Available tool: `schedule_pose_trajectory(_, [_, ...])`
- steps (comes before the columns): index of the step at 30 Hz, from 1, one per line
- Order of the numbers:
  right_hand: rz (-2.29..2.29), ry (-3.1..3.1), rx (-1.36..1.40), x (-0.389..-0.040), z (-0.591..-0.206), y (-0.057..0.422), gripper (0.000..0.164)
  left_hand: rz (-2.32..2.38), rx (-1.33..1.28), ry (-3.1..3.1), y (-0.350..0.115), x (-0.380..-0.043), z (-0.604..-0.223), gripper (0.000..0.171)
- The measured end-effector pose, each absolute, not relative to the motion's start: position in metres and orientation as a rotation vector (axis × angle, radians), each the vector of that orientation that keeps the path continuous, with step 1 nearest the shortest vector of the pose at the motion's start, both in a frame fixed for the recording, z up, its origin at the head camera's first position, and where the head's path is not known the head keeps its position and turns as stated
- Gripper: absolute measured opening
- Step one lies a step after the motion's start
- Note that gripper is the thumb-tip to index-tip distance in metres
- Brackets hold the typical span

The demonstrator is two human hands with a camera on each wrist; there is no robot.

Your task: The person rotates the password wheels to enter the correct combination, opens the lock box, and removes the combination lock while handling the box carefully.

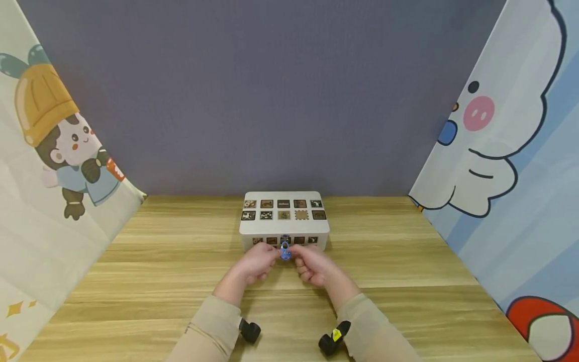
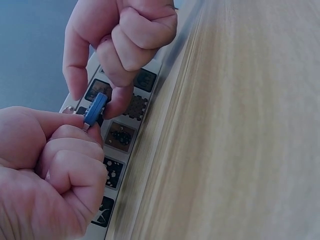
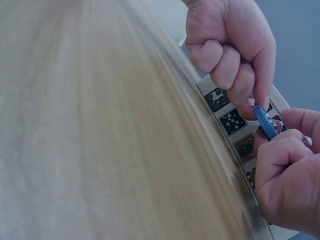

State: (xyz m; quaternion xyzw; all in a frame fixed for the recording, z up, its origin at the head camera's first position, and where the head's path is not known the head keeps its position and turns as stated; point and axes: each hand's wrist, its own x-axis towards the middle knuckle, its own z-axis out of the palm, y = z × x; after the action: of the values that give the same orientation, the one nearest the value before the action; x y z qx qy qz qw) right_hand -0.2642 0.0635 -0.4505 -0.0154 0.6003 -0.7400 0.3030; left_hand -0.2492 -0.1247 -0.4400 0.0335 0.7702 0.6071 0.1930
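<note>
A small blue padlock (image 1: pixel 285 252) with a metal shackle is at the front of a white box (image 1: pixel 283 227) covered in small dark square pictures. My left hand (image 1: pixel 259 261) pinches the padlock from the left, its thumb and index finger at the lock body. From the other side my right hand (image 1: pixel 314 264) holds it between thumb and index finger. In the left wrist view the blue lock body (image 2: pixel 95 109) shows edge-on between both hands. Small bumps line one face of the padlock (image 3: pixel 266 121) in the right wrist view. The other fingers of both hands are curled in.
The box stands on a wood-grain table (image 1: pixel 181 281), near a grey back wall (image 1: pixel 271 100). Printed cartoon panels (image 1: pixel 488 125) line both sides. A black wrist camera (image 1: pixel 250 331) sits on the left sleeve, another (image 1: pixel 332 342) on the right.
</note>
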Motion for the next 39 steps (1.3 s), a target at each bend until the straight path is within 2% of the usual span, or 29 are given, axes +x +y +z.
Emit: schedule_pose_trajectory(39, [-1.920, 1.737, -0.066, -0.265, -0.457, 0.051, 0.021, 1.738, 0.112, 2.130, -0.122, -0.245, -0.437, 0.031])
